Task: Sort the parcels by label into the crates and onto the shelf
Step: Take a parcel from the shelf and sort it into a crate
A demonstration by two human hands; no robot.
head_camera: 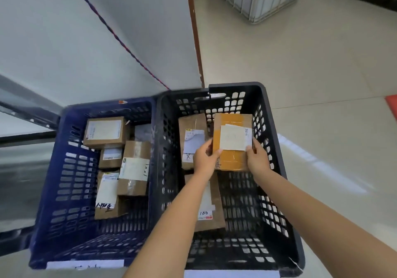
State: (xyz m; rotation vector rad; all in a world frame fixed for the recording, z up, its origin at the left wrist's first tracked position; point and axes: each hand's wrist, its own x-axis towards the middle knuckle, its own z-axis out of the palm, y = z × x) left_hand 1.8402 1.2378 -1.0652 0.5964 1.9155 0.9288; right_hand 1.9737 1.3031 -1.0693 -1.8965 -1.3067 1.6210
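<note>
Centrally, right of middle, a parcel is gripped between the left hand and right hand, over the black crate.

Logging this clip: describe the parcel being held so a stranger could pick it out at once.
Find the black crate, right of the blue crate. Over its far end, both hands, left hand and right hand, hold the parcel. Unlike the plain brown boxes nearby, it is wrapped in yellow-orange tape.
</note>
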